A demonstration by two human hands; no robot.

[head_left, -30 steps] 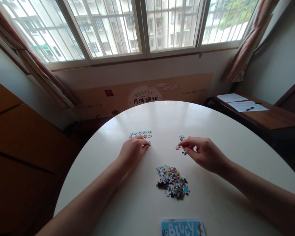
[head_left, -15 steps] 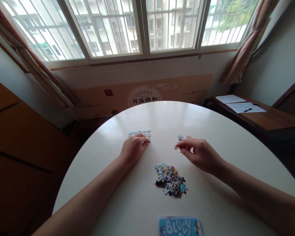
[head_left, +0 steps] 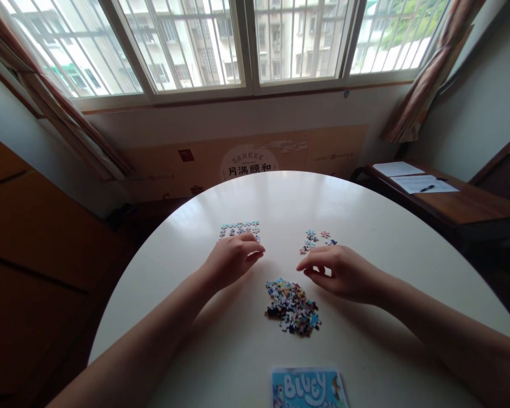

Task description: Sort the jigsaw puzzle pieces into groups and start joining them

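My left hand (head_left: 233, 259) hovers at the near edge of rows of laid-out jigsaw pieces (head_left: 240, 224), covering part of the lowest row. Its thumb and forefinger are slightly apart, and no piece shows between them. Across the table, my right hand (head_left: 344, 272) is raised with fingers loosely curved and a gap before the thumb; I see nothing in it. Just beyond it lies a small group of loose puzzle pieces (head_left: 310, 235). Between the hands and closer to me is a heap of mixed jigsaw pieces (head_left: 292, 309).
A blue box marked "BLUEY" (head_left: 308, 391) lies at the near side of the round white table (head_left: 174, 340). Papers (head_left: 423, 184) and a pen rest on a wooden side table (head_left: 488, 201) at right. A barred window is behind.
My left hand has lifted off the laid-out rows and drawn slightly toward me. My right hand has pulled back from the loose pieces toward the heap, uncovering more of them.
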